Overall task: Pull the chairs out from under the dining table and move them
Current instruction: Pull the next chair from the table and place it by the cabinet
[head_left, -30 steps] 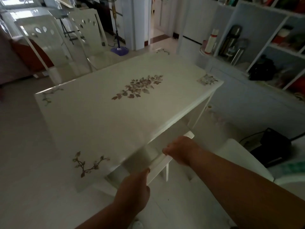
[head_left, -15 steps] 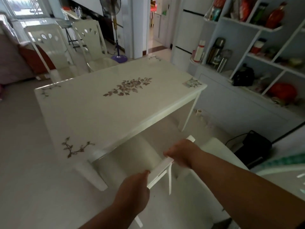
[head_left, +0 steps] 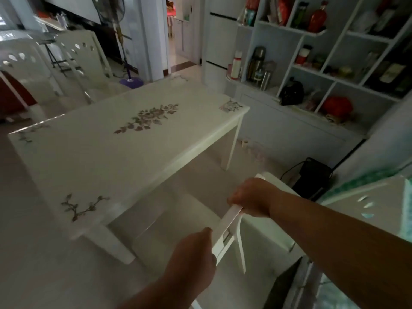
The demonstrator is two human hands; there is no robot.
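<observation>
Two hands gripped the top rail of a white chair (head_left: 226, 221) that stood on the pale floor (head_left: 33, 275) just off the near long edge of the dining table (head_left: 107, 157). The left hand (head_left: 191, 257) was clenched around the rail's nearer end, fingers wrapped over it. The right hand (head_left: 252, 197) was closed on the far end, knuckles up, its forearm stretching back to the lower right corner of the view. The chair's seat lay partly under the table's near edge (the blur made its outline hard to follow), close to the table's near left leg. A thin white upright of the chair back ran down from the rail between the two hands.

The tabletop was white, with a flower spray (head_left: 147, 118) painted at its centre and smaller sprigs at the corners; the one at the near left corner (head_left: 82, 207) showed most clearly. Beyond the table's far long edge stood two more white chairs (head_left: 78, 61) with teardrop cut-outs in their backs, apart from the table. A standing fan (head_left: 120, 41) stood behind them, near a doorway. Beyond the table's right short edge, white shelving (head_left: 330, 70) held bottles, flasks and a red object. A black box (head_left: 314, 177) with a cable sat on the floor by the shelving, right of the held chair.
</observation>
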